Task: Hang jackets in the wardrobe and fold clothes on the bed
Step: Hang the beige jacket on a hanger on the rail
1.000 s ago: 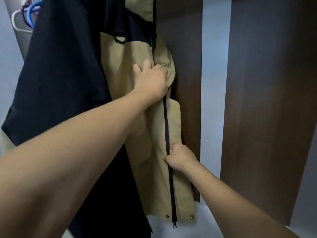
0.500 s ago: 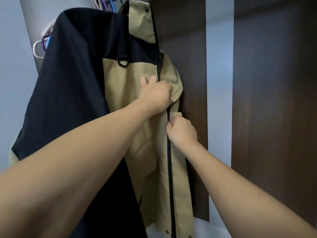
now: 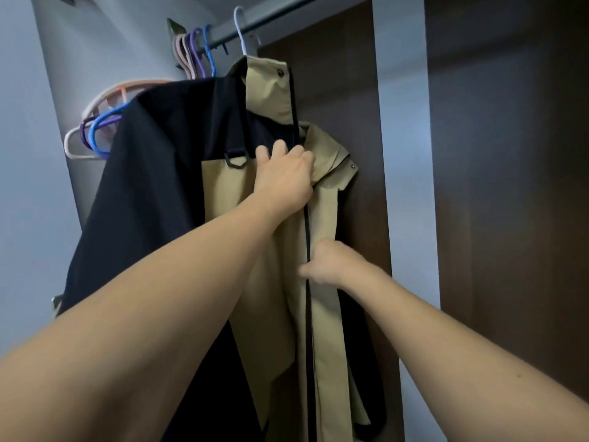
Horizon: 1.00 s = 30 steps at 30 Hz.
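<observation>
Tan jacket [image 3: 264, 282] is hung and nearly zipped: my right hand [image 3: 331, 263] has pinched the zipper [image 3: 307, 314] up since a second ago, left hand [image 3: 283, 180] gripping the chest.

A: Anything we can actually read here? We check the jacket [image 3: 267, 199] first, no brand or tag text on it.

B: Same for us. The hangers [image 3: 95, 132] and the wardrobe panel [image 3: 510, 186] carry no lettering or numbers either. Nothing readable anywhere.
</observation>
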Tool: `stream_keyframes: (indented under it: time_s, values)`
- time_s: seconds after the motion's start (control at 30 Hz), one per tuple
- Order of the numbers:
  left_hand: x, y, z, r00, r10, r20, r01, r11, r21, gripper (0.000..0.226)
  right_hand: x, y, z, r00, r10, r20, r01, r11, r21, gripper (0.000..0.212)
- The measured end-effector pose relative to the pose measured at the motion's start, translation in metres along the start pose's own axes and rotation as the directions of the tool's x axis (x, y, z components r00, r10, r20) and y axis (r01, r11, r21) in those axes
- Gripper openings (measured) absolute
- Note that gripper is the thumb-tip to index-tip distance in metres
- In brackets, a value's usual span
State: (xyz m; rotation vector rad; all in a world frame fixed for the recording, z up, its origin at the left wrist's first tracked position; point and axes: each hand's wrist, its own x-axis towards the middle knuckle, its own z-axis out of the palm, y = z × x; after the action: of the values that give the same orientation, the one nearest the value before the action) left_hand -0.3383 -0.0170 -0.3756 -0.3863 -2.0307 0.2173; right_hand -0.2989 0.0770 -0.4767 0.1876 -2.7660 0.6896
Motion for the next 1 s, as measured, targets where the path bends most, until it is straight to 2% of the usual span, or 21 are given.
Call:
stream_keyframes:
  time_s: [0.1,0.17,0.27,0.37,0.5,0.7,0.77,0.87,0.9,1.0]
  values:
    - [0.004,-0.012,-0.002,0.996,0.091,-0.011,-0.091,0.996,0.021,0.014,0.016,-0.007,-0.025,0.964,0.025,-0.265,0.005,0.994,0.113,0.038]
    - [0.007,-0.019,-0.005,0.99,0.141,-0.012,-0.14,0.989,0.037,0.018,0.026,-0.016,-0.032,0.931,0.032,-0.363,0.019,0.991,0.136,0.038]
    - [0.01,-0.018,-0.011,0.986,0.167,-0.018,-0.166,0.984,0.065,0.02,0.04,-0.029,-0.032,0.943,0.034,-0.332,0.017,0.988,0.151,0.019]
    - [0.013,-0.009,-0.012,0.987,0.152,-0.041,-0.146,0.981,0.128,0.019,0.048,-0.032,-0.032,0.95,0.04,-0.31,0.045,0.964,0.261,0.008]
    - [0.034,-0.014,-0.024,0.988,0.055,-0.145,-0.028,0.982,0.185,0.021,0.049,-0.028,-0.031,0.965,0.037,-0.261,0.057,0.937,0.345,0.022]
    - [0.08,-0.026,-0.054,0.963,-0.08,-0.258,0.129,0.975,0.179,0.028,0.043,-0.037,-0.018,0.96,-0.014,-0.281,0.08,0.97,0.228,0.03]
    - [0.1,-0.038,-0.068,0.94,-0.159,-0.303,0.202,0.972,0.118,0.031,0.041,-0.042,-0.01,0.964,-0.051,-0.26,0.111,0.969,0.222,0.025]
    - [0.123,-0.053,-0.086,0.925,-0.26,-0.277,0.267,0.964,-0.012,0.033,0.042,-0.049,-0.003,0.968,-0.07,-0.241,0.115,0.977,0.18,0.011]
    - [0.124,-0.052,-0.087,0.931,-0.257,-0.259,0.256,0.966,-0.04,0.033,0.042,-0.05,-0.006,0.97,-0.067,-0.233,0.109,0.979,0.172,0.002]
    - [0.113,-0.047,-0.081,0.951,-0.204,-0.233,0.164,0.969,-0.183,0.024,0.044,-0.047,-0.012,0.985,-0.028,-0.171,0.055,0.987,0.151,0.012]
